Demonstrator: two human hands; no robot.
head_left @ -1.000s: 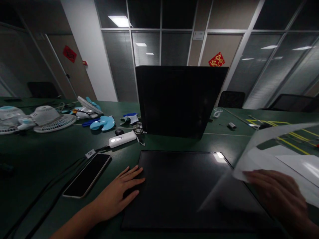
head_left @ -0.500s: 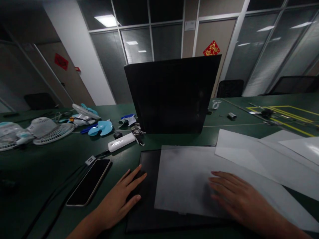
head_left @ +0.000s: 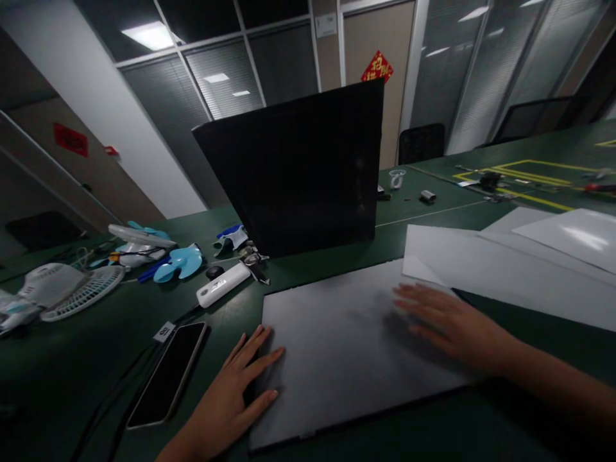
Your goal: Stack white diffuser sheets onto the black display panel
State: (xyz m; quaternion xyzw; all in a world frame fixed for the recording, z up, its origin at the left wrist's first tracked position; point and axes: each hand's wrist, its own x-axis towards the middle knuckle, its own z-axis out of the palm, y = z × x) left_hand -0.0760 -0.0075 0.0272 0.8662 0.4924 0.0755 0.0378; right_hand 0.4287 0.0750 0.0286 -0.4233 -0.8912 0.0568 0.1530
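Observation:
A translucent greyish sheet (head_left: 337, 346) lies on a dark flat board (head_left: 385, 412), which shows only as a thin dark rim along the edges. Fingers spread, my left hand (head_left: 233, 391) rests at the left edge of the sheet, fingertips over its border. My right hand (head_left: 443, 321), slightly blurred, is over the right part of the sheet with its fingers stretched out and a shadow beneath. Whether its palm touches the sheet I cannot tell. Neither hand grips anything.
A large black panel (head_left: 303, 173) stands upright behind the sheet. White sheets (head_left: 491, 263) lie at right. On the left are a phone (head_left: 168, 372), a white elongated device (head_left: 224, 284), cables, a blue fan blade (head_left: 180, 263) and white fan parts (head_left: 86, 292).
The grey sheet has shifted left and now covers the board's left part, which was bare. My right hand has moved with it and further up. The camera view has tilted and turned right.

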